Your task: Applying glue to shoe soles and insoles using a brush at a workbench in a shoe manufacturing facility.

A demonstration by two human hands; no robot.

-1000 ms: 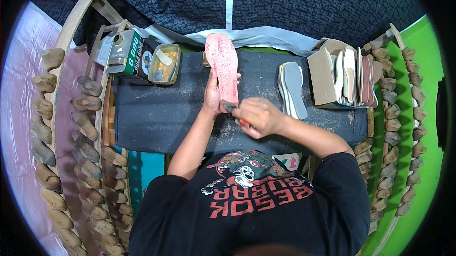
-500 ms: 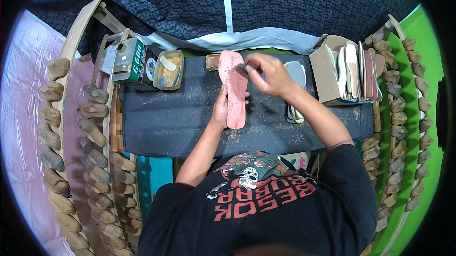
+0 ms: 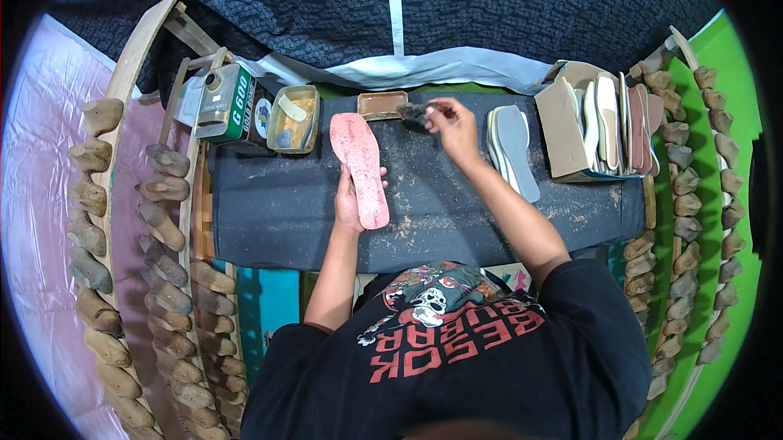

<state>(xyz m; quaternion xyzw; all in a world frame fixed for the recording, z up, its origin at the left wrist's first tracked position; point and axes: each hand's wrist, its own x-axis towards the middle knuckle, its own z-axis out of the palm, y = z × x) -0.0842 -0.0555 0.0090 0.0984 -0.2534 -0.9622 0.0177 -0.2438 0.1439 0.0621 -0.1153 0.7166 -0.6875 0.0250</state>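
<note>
In my left hand rests a pink shoe insole, toe end pointing away from me, with darker red specks over its face. The fingers come round it from beneath, and their tips show at its right edge. My right hand pinches a small dark brush with ragged bristles, held apart from the insole. The brush's tip is beside the right end of a shallow brown tray. To the right of that hand lies a stack of grey and cream insoles.
A cardboard box of upright insoles stands at the right. At the left are a green-and-silver tin and a yellowish tub holding a pale flat piece. Wooden shoe lasts line racks on both sides. Scraps litter the dark tabletop.
My right hand has lifted the brush off the insole and carried it beside the brown tray. My left hand has moved the insole left and a little nearer to me.
</note>
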